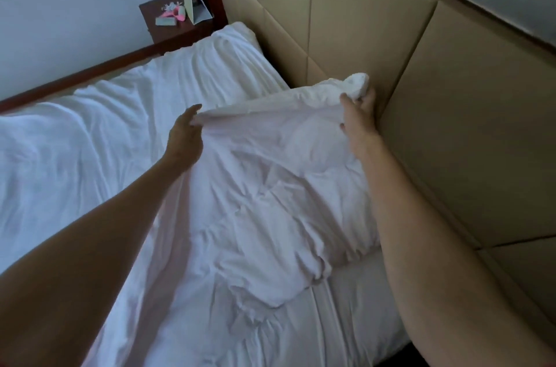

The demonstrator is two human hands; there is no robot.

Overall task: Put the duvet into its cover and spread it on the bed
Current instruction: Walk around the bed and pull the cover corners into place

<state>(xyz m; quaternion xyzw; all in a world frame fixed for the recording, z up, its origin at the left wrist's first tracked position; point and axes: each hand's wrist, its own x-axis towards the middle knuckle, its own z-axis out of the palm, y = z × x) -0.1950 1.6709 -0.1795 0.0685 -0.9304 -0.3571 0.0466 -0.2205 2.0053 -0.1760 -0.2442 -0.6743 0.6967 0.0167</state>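
Both arms reach forward over the bed (346, 300), nearly straight. The left hand (185, 133) is turned with its back to the camera, and its fingers pinch the top edge of the white duvet (255, 186) and lift it a little off the bed. The right hand (359, 113) is further forward, close to the padded headboard (361, 35); its fingers are curled around a bunched corner of the duvet and hold it up just beside the headboard panels. Between the two hands the edge of the duvet is stretched in a line. The rest of the duvet lies wrinkled across the bed, from the near side to the far side. At the lower right, a strip of the bed is not covered, near the headboard. On the far side, the bed meets a dark wooden frame (90, 71) along the wall. A pillow (231, 44) lies in the far corner, next to a small nightstand (177, 26) with small things on it.
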